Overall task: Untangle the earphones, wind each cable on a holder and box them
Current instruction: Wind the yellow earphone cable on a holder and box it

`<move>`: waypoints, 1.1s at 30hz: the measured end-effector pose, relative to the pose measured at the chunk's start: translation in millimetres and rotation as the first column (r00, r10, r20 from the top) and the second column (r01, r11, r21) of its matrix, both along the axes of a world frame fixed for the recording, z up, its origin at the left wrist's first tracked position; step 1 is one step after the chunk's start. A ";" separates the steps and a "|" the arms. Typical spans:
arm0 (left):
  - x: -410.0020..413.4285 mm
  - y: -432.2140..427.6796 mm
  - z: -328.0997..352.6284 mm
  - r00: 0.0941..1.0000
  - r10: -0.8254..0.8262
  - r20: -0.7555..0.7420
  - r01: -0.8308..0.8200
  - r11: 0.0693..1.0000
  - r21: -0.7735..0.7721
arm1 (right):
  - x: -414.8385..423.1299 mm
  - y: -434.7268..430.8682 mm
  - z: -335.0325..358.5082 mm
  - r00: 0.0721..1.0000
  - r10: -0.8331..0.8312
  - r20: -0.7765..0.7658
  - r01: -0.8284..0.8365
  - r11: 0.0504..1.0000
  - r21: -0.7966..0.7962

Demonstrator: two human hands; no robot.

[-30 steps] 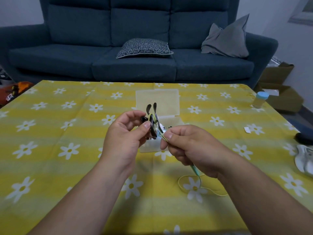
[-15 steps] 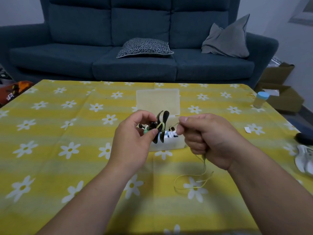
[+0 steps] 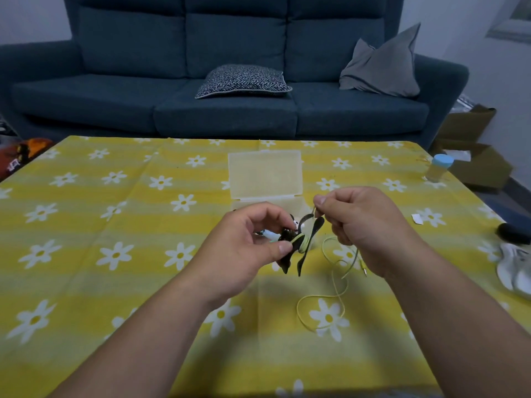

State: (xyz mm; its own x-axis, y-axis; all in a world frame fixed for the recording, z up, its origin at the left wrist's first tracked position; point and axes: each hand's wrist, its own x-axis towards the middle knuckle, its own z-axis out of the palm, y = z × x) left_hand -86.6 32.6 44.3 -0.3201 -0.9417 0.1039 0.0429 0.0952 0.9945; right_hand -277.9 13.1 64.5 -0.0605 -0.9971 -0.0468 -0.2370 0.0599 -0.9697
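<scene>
My left hand (image 3: 247,248) pinches a black winged cable holder (image 3: 301,245) with turns of pale green earphone cable around its middle. My right hand (image 3: 365,225) pinches the same green cable (image 3: 334,285) just above the holder's upper wing. The loose rest of the cable hangs from my right hand and loops onto the tablecloth, its plug end dangling beside my right wrist. Behind both hands stands the translucent box (image 3: 265,173), its lid raised; my hands hide most of its tray and contents.
A yellow flowered tablecloth (image 3: 115,225) covers the table. A small blue-capped bottle (image 3: 438,168) stands at the right edge, with a paper scrap (image 3: 417,219), a black object (image 3: 514,233) and a white object (image 3: 514,271) near it. A blue sofa stands behind the table.
The holder has turned and dropped lower in my left hand. My right hand has risen and moved right, drawing the cable around the holder; the loose loop on the cloth has shifted.
</scene>
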 end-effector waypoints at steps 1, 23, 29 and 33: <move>-0.8 0.7 1.3 0.999 0.002 -0.053 -0.001 1.000 0.023 | 2.1 -0.2 -2.2 1.000 0.001 -0.004 -0.001 1.000 0.011; 4.6 -8.9 -6.8 0.880 0.433 0.195 -0.402 0.898 -0.179 | 22.8 16.2 5.6 0.951 0.274 -0.145 -0.273 0.962 0.028; 1.1 -7.8 -8.6 0.919 0.278 0.280 -0.245 0.958 -0.147 | 13.3 12.0 7.8 0.901 0.106 -0.422 -0.155 0.984 -0.085; -0.7 -4.6 -7.1 0.946 0.180 0.269 -0.160 0.982 -0.097 | 8.6 10.8 7.5 0.911 0.077 -0.406 -0.136 0.984 -0.119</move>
State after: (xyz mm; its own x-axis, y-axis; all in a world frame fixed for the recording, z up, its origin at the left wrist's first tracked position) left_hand -87.2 28.1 37.2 -0.1818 -0.9777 0.1047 -0.2551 0.1497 0.9553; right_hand -269.3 23.9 72.0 0.0627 -0.9930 0.1005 -0.6021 -0.1179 -0.7897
